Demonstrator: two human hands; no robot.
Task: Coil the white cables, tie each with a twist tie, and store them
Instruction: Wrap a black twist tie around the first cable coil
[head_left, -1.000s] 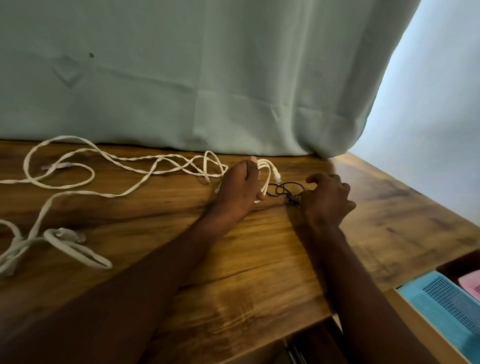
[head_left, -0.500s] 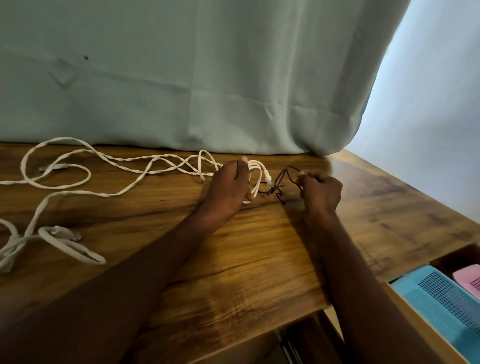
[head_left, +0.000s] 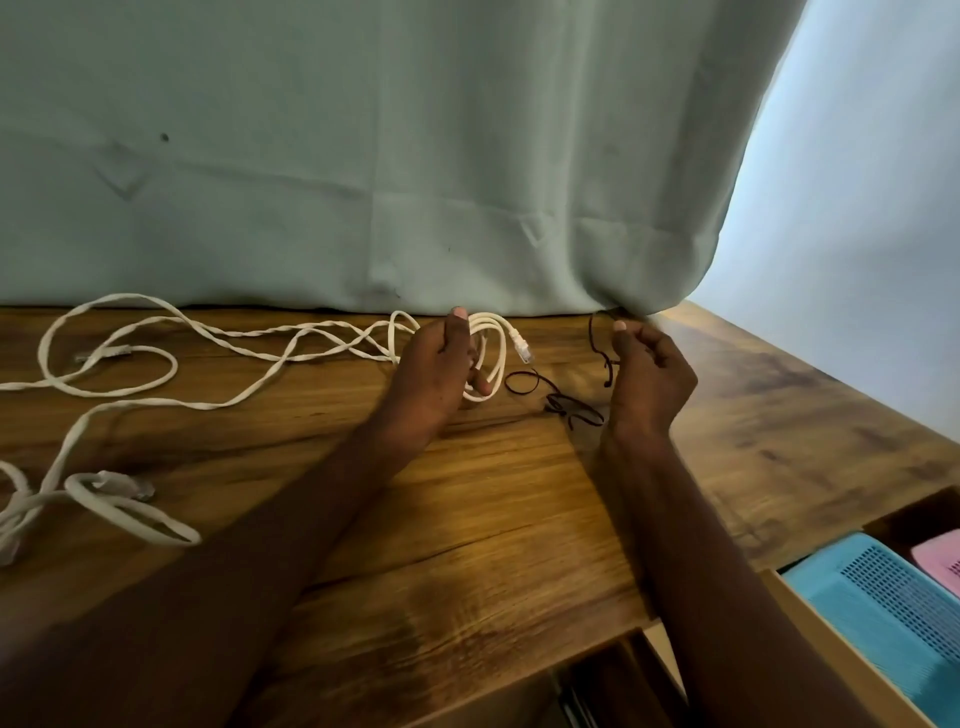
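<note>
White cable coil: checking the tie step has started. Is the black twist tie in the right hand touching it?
Apart. The head view shows bare wood between the white cable coil and the twist tie pinched in the right hand.

Wooden table (head_left: 519, 519): white cables (head_left: 249, 384), twist ties (head_left: 563, 402)

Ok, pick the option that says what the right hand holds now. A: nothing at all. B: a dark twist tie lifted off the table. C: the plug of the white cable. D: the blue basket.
B: the right hand pinches one dark twist tie above the table, while the left hand holds the coiled white cable.
</note>
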